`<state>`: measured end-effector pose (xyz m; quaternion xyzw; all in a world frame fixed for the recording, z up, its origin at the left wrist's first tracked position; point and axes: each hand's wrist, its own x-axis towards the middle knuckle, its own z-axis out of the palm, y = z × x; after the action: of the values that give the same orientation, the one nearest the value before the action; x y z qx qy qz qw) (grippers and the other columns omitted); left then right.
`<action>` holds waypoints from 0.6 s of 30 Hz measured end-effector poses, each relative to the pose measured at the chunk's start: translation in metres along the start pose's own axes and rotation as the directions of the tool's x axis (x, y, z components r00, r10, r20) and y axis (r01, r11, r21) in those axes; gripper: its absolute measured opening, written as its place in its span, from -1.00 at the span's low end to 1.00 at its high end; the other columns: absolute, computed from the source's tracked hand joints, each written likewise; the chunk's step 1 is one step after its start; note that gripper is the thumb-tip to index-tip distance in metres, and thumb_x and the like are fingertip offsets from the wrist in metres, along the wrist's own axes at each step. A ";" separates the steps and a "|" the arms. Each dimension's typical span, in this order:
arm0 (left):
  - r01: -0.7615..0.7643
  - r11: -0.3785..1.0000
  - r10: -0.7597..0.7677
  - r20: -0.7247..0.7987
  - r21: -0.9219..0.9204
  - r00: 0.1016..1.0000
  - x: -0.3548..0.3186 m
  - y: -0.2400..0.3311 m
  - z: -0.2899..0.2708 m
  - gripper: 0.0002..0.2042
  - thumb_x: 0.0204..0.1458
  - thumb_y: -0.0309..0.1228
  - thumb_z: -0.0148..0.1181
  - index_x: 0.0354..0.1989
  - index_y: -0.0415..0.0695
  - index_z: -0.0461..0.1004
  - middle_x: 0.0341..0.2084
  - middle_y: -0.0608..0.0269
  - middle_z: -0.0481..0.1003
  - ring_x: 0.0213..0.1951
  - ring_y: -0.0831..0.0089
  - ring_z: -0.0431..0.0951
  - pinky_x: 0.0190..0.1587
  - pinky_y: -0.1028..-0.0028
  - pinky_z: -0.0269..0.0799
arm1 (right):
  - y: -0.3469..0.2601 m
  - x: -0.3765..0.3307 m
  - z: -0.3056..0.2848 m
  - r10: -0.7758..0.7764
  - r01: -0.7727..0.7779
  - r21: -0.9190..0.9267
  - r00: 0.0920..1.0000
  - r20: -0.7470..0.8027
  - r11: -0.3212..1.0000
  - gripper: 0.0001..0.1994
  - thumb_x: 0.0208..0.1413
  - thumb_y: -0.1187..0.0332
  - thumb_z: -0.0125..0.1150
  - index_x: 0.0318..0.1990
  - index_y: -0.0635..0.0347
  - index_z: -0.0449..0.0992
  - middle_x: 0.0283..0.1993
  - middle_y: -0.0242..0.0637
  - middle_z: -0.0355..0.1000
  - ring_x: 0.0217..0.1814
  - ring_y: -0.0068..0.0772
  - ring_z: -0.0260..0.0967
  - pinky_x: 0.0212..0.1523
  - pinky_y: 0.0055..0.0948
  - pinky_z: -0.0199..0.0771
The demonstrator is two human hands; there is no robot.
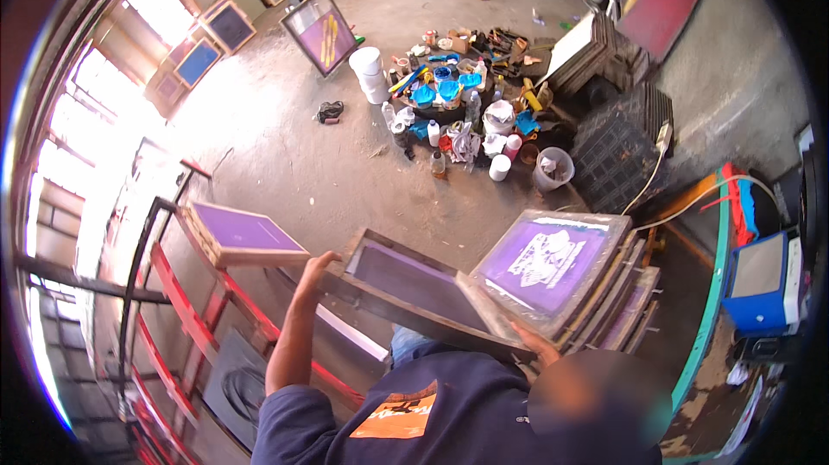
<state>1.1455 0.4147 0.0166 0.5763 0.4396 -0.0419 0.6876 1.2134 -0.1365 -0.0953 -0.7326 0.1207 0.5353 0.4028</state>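
Observation:
In front of my body, a wooden-framed silk screen [413,284] with purple mesh is tilted between my hands. My left hand [323,265] is closed over its left end. At the right end, my right hand [537,342] grips the lower corner, its fingers partly hidden. Just right of the held frame lies a stack of similar screens; the top screen [546,262] is purple with a white design. The held frame's right end overlaps or touches the stack's edge; I cannot tell which. Another purple screen [246,232] rests on a red metal rack [186,314] to the left.
Ahead, a cluttered pile of bottles, blue containers and rags surrounds white buckets [370,75]. A framed screen [321,31] stands beyond. Dark crates [617,154] and leaning panels [665,3] line the right. A blue-and-white box [760,284] sits near a green edge at right.

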 end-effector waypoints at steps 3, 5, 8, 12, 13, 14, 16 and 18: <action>-0.203 0.898 0.200 0.048 0.391 0.979 0.037 0.038 0.012 -0.69 -0.11 -0.19 0.21 -0.32 -0.18 0.60 -0.44 0.15 0.54 -0.42 0.37 0.53 -0.30 0.35 0.40 | -0.046 -0.030 0.035 0.208 -0.198 0.135 0.975 -0.071 0.971 -0.08 0.08 -0.38 -0.08 0.36 0.25 0.14 0.44 0.00 -0.02 0.50 -0.11 -0.14 0.42 -0.25 -0.14; -0.136 0.923 0.077 0.174 0.360 0.982 0.065 0.068 0.028 -0.68 -0.12 -0.15 0.22 -0.31 -0.13 0.61 -0.39 0.18 0.54 -0.33 0.38 0.52 -0.22 0.34 0.40 | -0.015 -0.005 0.046 0.068 -0.044 0.117 0.974 -0.216 0.992 -0.08 0.07 -0.39 -0.07 0.36 0.20 0.14 0.44 -0.02 -0.01 0.49 -0.12 -0.12 0.40 -0.29 -0.10; 0.036 0.857 -0.128 0.145 0.514 0.981 0.131 0.097 0.046 -0.69 -0.11 -0.13 0.19 -0.32 -0.09 0.61 -0.39 0.22 0.54 -0.35 0.39 0.51 -0.23 0.38 0.38 | -0.014 0.007 0.066 -0.054 0.137 0.353 0.971 -0.234 0.925 -0.04 -0.01 -0.44 -0.03 0.37 0.12 0.15 0.45 -0.10 -0.02 0.48 -0.09 -0.12 0.39 -0.20 -0.09; -0.141 0.899 -0.043 0.403 0.415 0.914 0.181 0.131 0.097 -0.66 -0.10 -0.12 0.18 -0.35 -0.16 0.60 -0.51 0.22 0.52 -0.50 0.43 0.47 -0.47 0.42 0.26 | -0.080 -0.041 0.085 0.412 -0.293 0.523 0.902 -0.126 0.801 0.00 -0.05 -0.48 -0.04 0.40 0.07 0.07 0.49 -0.15 -0.08 0.52 0.01 -0.23 0.37 0.13 -0.23; -0.212 0.916 0.017 0.494 0.341 0.870 0.203 0.130 0.112 -0.64 -0.12 -0.11 0.20 -0.36 -0.20 0.59 -0.55 0.22 0.52 -0.56 0.44 0.46 -0.56 0.42 0.21 | -0.092 -0.052 0.086 0.368 -0.220 0.554 0.914 -0.172 0.803 -0.02 -0.02 -0.46 -0.06 0.41 0.06 0.05 0.49 -0.13 -0.10 0.52 0.03 -0.24 0.37 0.17 -0.27; -0.197 0.898 -0.028 0.498 0.393 0.867 0.215 0.137 0.132 -0.64 -0.12 -0.10 0.20 -0.36 -0.19 0.59 -0.56 0.22 0.52 -0.58 0.43 0.44 -0.58 0.42 0.20 | -0.094 -0.053 0.091 0.376 -0.221 0.581 0.913 -0.160 0.783 -0.02 -0.01 -0.46 -0.07 0.41 0.07 0.05 0.49 -0.14 -0.10 0.53 0.01 -0.24 0.38 0.14 -0.26; -0.167 0.846 -0.113 0.476 0.507 0.872 0.232 0.153 0.171 -0.64 -0.13 -0.09 0.21 -0.37 -0.18 0.60 -0.56 0.21 0.52 -0.61 0.42 0.42 -0.60 0.40 0.17 | -0.092 -0.052 0.100 0.379 -0.229 0.627 0.918 -0.114 0.745 -0.04 0.01 -0.44 -0.07 0.41 0.09 0.06 0.49 -0.14 -0.09 0.53 -0.04 -0.23 0.39 0.07 -0.24; -0.232 0.811 -0.128 0.549 0.537 0.826 0.250 0.159 0.205 -0.66 -0.12 -0.10 0.21 -0.37 -0.16 0.60 -0.58 0.26 0.50 -0.63 0.45 0.42 -0.62 0.44 0.17 | -0.071 -0.042 0.110 0.301 -0.169 0.660 0.949 -0.092 0.732 -0.07 0.02 -0.43 -0.08 0.40 0.07 0.10 0.46 -0.14 -0.01 0.49 -0.13 -0.13 0.38 -0.06 -0.14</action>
<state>1.5022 0.4096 -0.0368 0.7324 0.1666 -0.3220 0.5762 1.1647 -0.0221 -0.0367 -0.5762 0.4274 0.4343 0.5447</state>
